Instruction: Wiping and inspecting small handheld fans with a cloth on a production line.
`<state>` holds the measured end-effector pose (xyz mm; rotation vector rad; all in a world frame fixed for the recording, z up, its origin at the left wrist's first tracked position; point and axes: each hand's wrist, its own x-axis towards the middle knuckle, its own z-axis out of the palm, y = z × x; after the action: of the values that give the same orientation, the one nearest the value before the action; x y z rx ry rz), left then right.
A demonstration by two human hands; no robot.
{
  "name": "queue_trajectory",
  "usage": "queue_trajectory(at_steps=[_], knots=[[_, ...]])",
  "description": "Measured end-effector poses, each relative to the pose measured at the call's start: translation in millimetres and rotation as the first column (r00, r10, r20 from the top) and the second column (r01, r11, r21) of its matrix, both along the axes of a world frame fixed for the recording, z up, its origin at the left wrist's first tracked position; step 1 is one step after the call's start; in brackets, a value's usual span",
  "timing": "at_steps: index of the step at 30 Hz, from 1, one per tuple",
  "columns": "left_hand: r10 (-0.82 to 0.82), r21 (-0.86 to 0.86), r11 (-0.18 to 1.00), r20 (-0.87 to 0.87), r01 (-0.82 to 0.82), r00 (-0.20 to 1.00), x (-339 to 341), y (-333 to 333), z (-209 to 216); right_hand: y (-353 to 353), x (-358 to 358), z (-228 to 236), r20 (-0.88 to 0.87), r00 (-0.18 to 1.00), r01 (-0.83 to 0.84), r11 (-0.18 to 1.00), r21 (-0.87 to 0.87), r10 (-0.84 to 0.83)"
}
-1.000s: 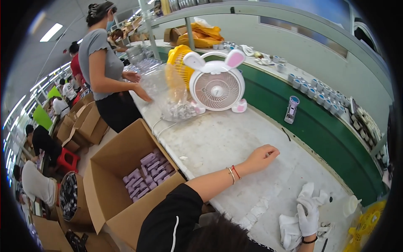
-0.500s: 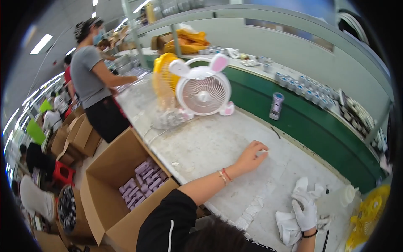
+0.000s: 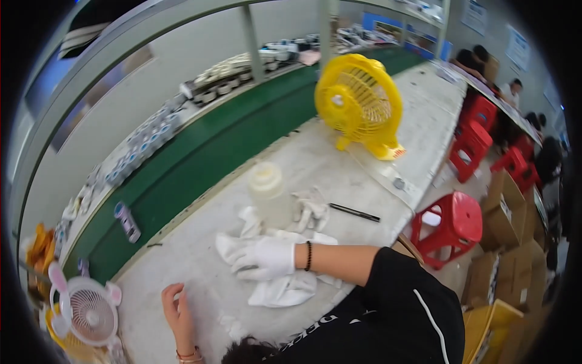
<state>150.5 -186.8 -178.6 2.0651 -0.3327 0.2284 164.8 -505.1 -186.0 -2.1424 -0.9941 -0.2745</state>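
My right hand [image 3: 267, 258], in a white glove, lies palm down on a crumpled white cloth [image 3: 285, 292], fingers stretched out over it. Just beyond stands a translucent squeeze bottle [image 3: 271, 197] with a pale cap. A black pen [image 3: 354, 212] lies to the right of another rumpled white piece [image 3: 311, 209], perhaps a glove. My bare left hand [image 3: 178, 310] hovers over or rests on the worktable [image 3: 200, 258], fingers slightly bent and apart, with nothing visible in it. Left of it stands a white rabbit-eared fan [image 3: 91, 309].
A yellow fan [image 3: 359, 106] stands farther along the table. Behind the table runs a green conveyor belt [image 3: 200, 158] carrying a small purple cylindrical part [image 3: 127, 221]. Red stools [image 3: 451, 224] and cardboard boxes [image 3: 497, 276] stand at the right. Several people sit in the far right background.
The view has swung to the right, bringing the yellow fan and red stools into sight. My right hand now lies flatter across the cloth. My left hand still appears to hold nothing.
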Motion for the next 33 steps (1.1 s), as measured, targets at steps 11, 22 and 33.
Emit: queue_trajectory(at_steps=[11, 22, 33], knots=[[0.004, -0.015, 1.0, -0.016, -0.004, 1.0, 5.6, 8.5, -10.6, 1.0, -0.2, -14.1, -0.095, 0.995, -0.002, 0.998, 0.064, 0.008], [-0.03, 0.009, 0.999, -0.026, 0.03, 0.999, 9.7, 11.5, -14.5, -0.9, -1.9, -8.2, -0.146, 0.989, 0.009, 0.998, 0.068, 0.001], [-0.002, 0.029, 1.0, -0.063, 0.004, 0.998, 9.4, 11.1, -14.9, -0.7, -2.5, -7.8, -0.14, 0.99, -0.014, 0.998, 0.063, 0.023]])
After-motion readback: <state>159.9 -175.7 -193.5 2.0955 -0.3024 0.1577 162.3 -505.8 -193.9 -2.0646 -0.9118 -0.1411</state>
